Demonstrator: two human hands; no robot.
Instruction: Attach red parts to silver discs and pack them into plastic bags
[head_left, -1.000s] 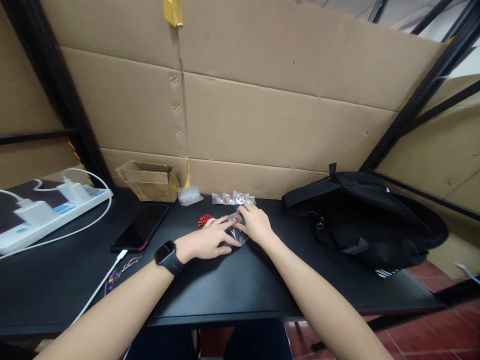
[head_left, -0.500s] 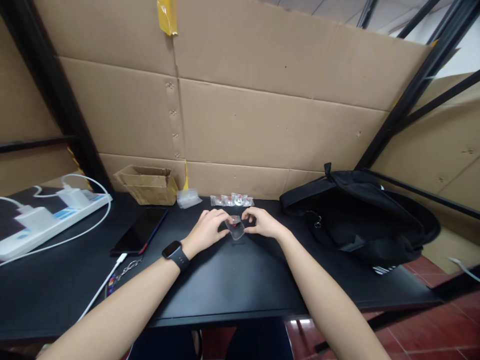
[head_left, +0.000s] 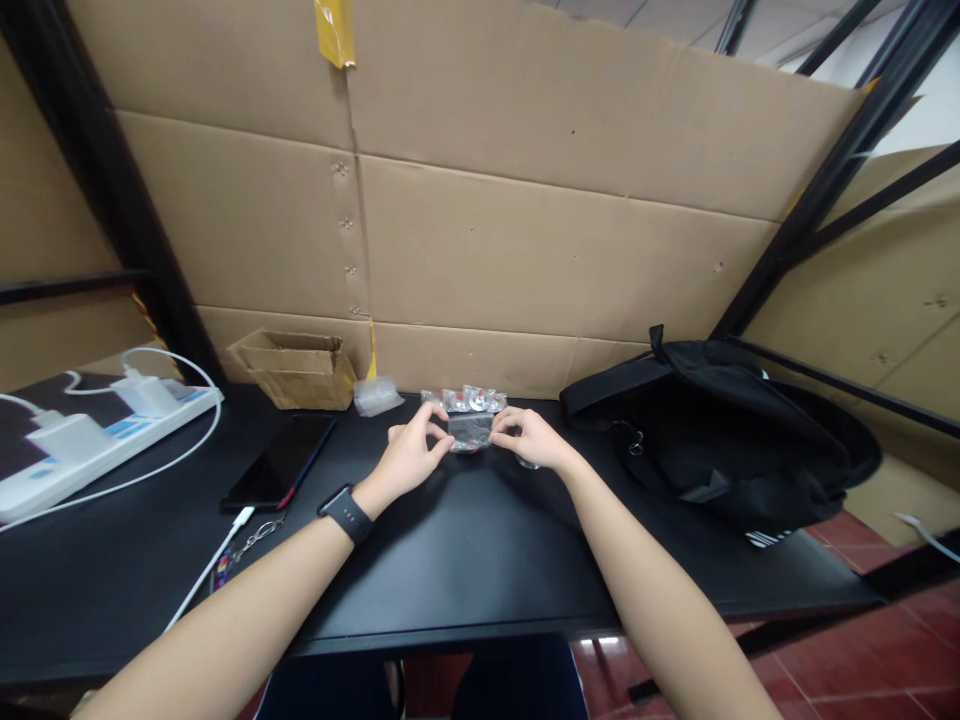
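Both my hands hold a small clear plastic bag (head_left: 469, 433) just above the black table (head_left: 465, 560), near its back edge. My left hand (head_left: 409, 455), with a black watch on the wrist, pinches the bag's left side. My right hand (head_left: 529, 440) pinches its right side. Something small and dark shows inside the bag, too small to name. Right behind the bag lies a row of small clear packets (head_left: 465, 400) with round silver and red pieces in them.
A black backpack (head_left: 720, 430) fills the table's right side. To the left lie a dark phone (head_left: 281, 462), a white cable and keyring (head_left: 225, 555), and a white power strip (head_left: 90, 435). A small cardboard box (head_left: 296, 368) and a clear bag stack (head_left: 377, 395) stand against the cardboard wall.
My hands lifted the small clear bag off the table, where they pressed it flat, and now hold it upright and stretched between them, slightly farther back. The red pieces beside my left hand are hidden.
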